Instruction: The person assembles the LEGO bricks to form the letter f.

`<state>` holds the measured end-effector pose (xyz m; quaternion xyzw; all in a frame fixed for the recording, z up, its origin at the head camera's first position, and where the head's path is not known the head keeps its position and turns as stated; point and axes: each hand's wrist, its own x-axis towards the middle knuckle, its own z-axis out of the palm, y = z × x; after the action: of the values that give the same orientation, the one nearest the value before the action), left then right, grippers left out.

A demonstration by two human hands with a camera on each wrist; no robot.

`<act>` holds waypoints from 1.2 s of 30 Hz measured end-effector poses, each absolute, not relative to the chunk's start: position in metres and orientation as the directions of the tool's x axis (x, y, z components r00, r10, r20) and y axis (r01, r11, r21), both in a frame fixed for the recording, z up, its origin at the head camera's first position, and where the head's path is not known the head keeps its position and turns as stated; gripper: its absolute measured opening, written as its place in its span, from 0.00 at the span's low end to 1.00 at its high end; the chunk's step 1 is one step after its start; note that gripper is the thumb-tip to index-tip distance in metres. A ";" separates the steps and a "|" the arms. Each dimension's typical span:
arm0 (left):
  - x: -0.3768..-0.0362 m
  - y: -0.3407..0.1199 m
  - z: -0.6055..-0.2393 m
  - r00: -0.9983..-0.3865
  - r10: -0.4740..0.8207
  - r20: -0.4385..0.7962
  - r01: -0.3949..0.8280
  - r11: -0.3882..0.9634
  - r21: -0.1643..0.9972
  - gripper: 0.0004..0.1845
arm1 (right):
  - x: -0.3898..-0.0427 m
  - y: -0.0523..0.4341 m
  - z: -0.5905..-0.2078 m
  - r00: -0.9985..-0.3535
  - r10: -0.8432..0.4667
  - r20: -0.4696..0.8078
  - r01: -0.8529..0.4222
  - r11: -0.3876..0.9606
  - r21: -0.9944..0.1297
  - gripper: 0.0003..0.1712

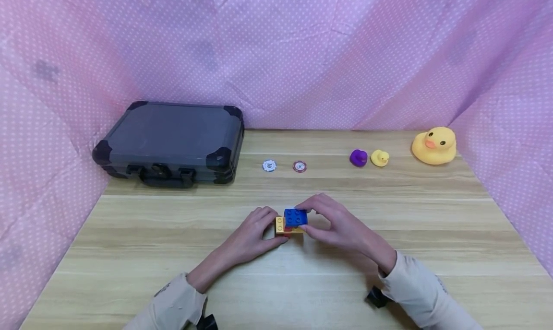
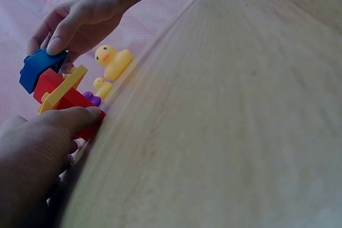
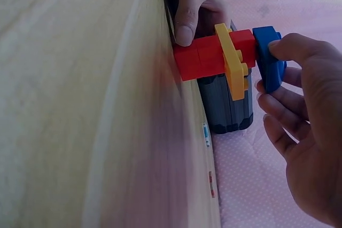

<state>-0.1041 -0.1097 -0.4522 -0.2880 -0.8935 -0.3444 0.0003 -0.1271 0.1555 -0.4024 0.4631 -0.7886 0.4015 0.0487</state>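
Note:
A small tower of toy building bricks stands on the table between the hands. Its lower red bricks (image 3: 199,60) carry a yellow plate (image 3: 232,62), with another red brick (image 3: 244,44) above that. The left hand (image 1: 254,236) holds the tower low down, thumb on the red base in the left wrist view; its other fingers are partly hidden. At the top, the right hand (image 1: 341,224) pinches a blue brick (image 1: 295,218) between thumb and fingers. In the right wrist view the blue brick sits slightly tilted against the upper red brick; whether it is pressed on, I cannot tell.
A grey case (image 1: 173,133) with black corners lies at the back left. Two poker chips, one white (image 1: 269,165) and one red (image 1: 300,166), lie beyond the hands. Purple (image 1: 358,158), small yellow (image 1: 379,158) and large yellow (image 1: 434,146) ducks stand back right, before a pink curtain (image 1: 302,56).

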 end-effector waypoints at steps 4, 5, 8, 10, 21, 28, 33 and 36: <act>-0.104 -0.110 -0.451 -0.838 0.512 0.190 0.505 0.596 0.624 0.19 | -0.126 0.156 -0.400 -0.562 -0.704 0.435 -0.778 0.270 -0.567 0.23; -0.104 -0.110 -0.451 -0.839 0.512 0.187 0.503 0.596 0.626 0.19 | -0.126 0.156 -0.399 -0.564 -0.706 0.428 -0.777 0.280 -0.564 0.23; -0.104 -0.110 -0.451 -0.841 0.509 0.183 0.499 0.601 0.625 0.19 | -0.125 0.156 -0.397 -0.568 -0.716 0.406 -0.776 0.300 -0.555 0.22; -0.104 -0.110 -0.451 -0.843 0.507 0.182 0.497 0.604 0.622 0.20 | -0.125 0.156 -0.396 -0.564 -0.723 0.399 -0.781 0.311 -0.541 0.21; -0.104 -0.109 -0.452 -0.838 0.513 0.185 0.507 0.607 0.612 0.21 | -0.126 0.154 -0.388 -0.497 -0.763 0.413 -0.851 0.336 -0.403 0.20; -0.104 -0.110 -0.451 -0.837 0.514 0.185 0.509 0.608 0.609 0.20 | -0.127 0.152 -0.384 -0.466 -0.778 0.421 -0.875 0.334 -0.350 0.20; -0.104 -0.110 -0.450 -0.832 0.517 0.202 0.520 0.599 0.608 0.20 | -0.128 0.151 -0.381 -0.466 -0.785 0.408 -0.876 0.345 -0.337 0.22; -0.104 -0.111 -0.451 -0.824 0.525 0.212 0.533 0.591 0.606 0.19 | -0.128 0.151 -0.381 -0.468 -0.784 0.408 -0.876 0.351 -0.331 0.23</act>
<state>-0.1036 -0.1108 -0.4508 -0.2964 -0.8919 -0.3415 0.0055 -0.1280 0.1507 -0.3806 0.5082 -0.8169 0.2578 0.0892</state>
